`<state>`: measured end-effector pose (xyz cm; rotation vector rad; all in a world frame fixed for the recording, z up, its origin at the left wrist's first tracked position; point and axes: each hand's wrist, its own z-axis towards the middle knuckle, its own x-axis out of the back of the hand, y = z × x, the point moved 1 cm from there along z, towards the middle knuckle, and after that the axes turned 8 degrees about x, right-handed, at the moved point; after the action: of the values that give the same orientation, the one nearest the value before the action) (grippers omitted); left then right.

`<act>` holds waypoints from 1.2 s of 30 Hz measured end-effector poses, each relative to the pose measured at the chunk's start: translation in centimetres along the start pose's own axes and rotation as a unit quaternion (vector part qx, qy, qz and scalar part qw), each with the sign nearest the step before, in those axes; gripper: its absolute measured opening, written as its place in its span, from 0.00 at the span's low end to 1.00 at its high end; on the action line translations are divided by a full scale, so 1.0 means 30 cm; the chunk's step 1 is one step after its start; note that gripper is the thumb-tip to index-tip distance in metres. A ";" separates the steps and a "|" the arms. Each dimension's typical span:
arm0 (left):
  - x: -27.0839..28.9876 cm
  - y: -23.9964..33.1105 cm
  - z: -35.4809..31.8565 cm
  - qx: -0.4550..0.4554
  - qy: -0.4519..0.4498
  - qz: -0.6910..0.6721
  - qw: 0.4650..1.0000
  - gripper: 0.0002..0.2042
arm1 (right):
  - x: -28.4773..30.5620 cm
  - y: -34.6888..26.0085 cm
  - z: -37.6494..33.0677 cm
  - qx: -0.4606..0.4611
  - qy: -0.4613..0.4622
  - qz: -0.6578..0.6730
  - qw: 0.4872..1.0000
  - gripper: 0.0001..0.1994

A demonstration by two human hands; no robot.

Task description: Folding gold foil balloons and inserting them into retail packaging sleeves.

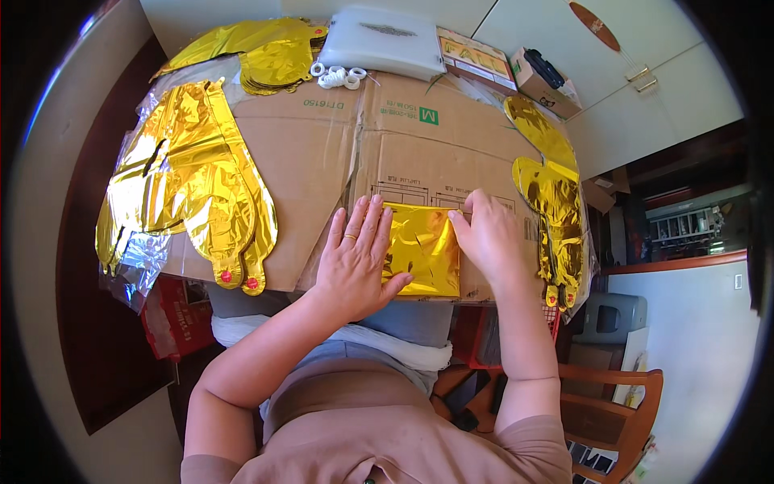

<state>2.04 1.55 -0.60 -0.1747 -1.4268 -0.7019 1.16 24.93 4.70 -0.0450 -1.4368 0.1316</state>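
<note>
A gold foil balloon (429, 254), folded into a rough square, lies on the cardboard near the front edge. My left hand (355, 258) rests flat over its left side, fingers stretched out and a ring on one of them. At its far right corner, my right hand (488, 238) has its fingers curled and the thumb against the foil, pinching the edge. What lies under my left palm is hidden. To the left, flat gold foil balloons (189, 173) are stacked, with red dots on their tabs. More gold foil balloons (555, 210) lie along the right edge.
Flattened cardboard (298, 161) covers the table. At the back are another pile of gold foil (278, 60), white rolls (337, 78), a translucent white case (383, 44) and small boxes (476, 58). A wooden chair (645, 395) stands at the lower right, a red box (173, 323) at the lower left.
</note>
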 end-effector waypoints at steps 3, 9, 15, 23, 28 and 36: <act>-0.011 -0.003 -0.004 0.006 0.000 0.011 1.000 0.48 | 0.015 -0.130 -0.050 0.052 0.044 0.006 0.998 0.25; -0.014 -0.003 0.002 0.002 0.006 0.024 1.000 0.46 | -0.142 -0.183 -0.148 0.174 0.001 0.077 0.982 0.37; -0.003 -0.002 -0.002 0.009 0.017 -0.046 0.999 0.44 | -0.151 -0.110 -0.162 0.124 -0.022 0.048 0.991 0.41; 0.009 -0.008 -0.002 0.006 0.004 -0.030 1.000 0.45 | -0.147 -0.087 -0.167 0.097 -0.035 0.037 0.994 0.43; 0.038 -0.032 -0.028 0.040 0.021 -0.034 0.998 0.46 | -0.146 -0.090 -0.167 0.098 -0.041 0.031 0.994 0.44; 0.138 -0.079 -0.075 0.079 0.025 -0.027 0.996 0.44 | -0.152 -0.093 -0.169 0.088 -0.049 0.023 0.995 0.44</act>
<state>2.59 -2.87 2.22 0.0055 -1.4366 -0.6294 5.78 21.88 -0.15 0.0736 -1.5179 0.3006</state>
